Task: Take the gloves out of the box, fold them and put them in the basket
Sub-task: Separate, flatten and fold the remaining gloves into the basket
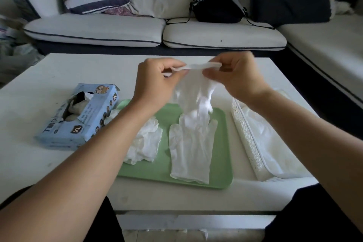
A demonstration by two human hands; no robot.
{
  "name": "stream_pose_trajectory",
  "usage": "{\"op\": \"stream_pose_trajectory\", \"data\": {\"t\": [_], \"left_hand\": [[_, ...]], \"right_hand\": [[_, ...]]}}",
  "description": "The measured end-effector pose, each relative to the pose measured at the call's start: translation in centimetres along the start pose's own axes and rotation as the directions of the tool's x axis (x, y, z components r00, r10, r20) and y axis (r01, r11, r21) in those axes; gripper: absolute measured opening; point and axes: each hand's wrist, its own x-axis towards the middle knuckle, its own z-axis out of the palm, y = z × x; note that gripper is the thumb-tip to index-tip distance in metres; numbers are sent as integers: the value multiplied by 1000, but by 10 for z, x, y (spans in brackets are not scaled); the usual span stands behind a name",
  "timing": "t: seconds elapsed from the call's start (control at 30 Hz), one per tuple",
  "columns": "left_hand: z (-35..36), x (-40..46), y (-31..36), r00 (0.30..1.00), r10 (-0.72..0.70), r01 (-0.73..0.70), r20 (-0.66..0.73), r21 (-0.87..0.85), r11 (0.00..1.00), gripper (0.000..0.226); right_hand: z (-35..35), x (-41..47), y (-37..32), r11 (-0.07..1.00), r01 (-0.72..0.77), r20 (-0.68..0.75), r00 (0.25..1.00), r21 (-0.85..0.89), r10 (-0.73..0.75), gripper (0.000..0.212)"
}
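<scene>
Translucent white and floppy, the glove (193, 92) I'm holding hangs over the green tray (220, 163), its fingers dangling just above the flat glove (189, 149) already laid there. My left hand (157, 82) pinches one corner of the cuff, my right hand (237, 76) pinches the other, and the cuff is stretched in a line between them. A crumpled heap of gloves (145, 143) sits on the tray's left side, partly under my left forearm. More gloves poke from the torn top of the blue box (78, 116) on the left. The white basket (249, 137) on the right already holds some pale gloves.

To do this well, I'd keep both pinches level so the cuff stays taut, lower the glove onto the tray fingertips first, and let it settle flat without twisting. Thin film clings and bunches, I judge, so smoothing before the fold should give a neater crease.
</scene>
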Motion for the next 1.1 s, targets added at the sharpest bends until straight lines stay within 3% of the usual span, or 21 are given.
{"op": "stream_pose_trajectory", "data": {"t": [0.03,0.1,0.2,0.3,0.4,0.5,0.7,0.87,0.97,1.1], "left_hand": [[-2,0,5,996,81,-81,-26,0,997,12],[-7,-2,4,988,153,-153,13,16,988,10],[-12,-13,-10,951,90,-119,297,81,990,12],[-8,-30,-25,783,-103,-112,614,302,947,8],[-1,-49,-38,625,-207,-206,753,414,887,7],[2,-62,-42,543,-224,-234,809,402,885,8],[-3,-68,-37,529,-223,-291,819,422,859,11],[7,-81,-36,418,-249,-301,874,392,870,12],[9,-83,-39,357,-292,-295,887,404,866,12],[8,-81,-40,308,-368,-202,877,439,876,37]], "right_hand": [[-4,-1,-6,995,89,-21,996,-51,-90,2],[-10,-8,-13,967,187,67,982,-172,-178,2],[1,-21,2,889,224,323,942,-398,-93,7],[19,-38,23,841,247,527,849,-481,52,6],[35,-60,33,806,315,688,710,-501,150,14],[44,-73,37,769,369,740,644,-522,193,19],[49,-79,38,749,378,742,633,-544,219,17],[57,-83,38,746,412,809,515,-523,283,4],[63,-84,41,772,380,828,463,-509,318,10],[62,-79,38,809,311,841,399,-499,366,11]]}}
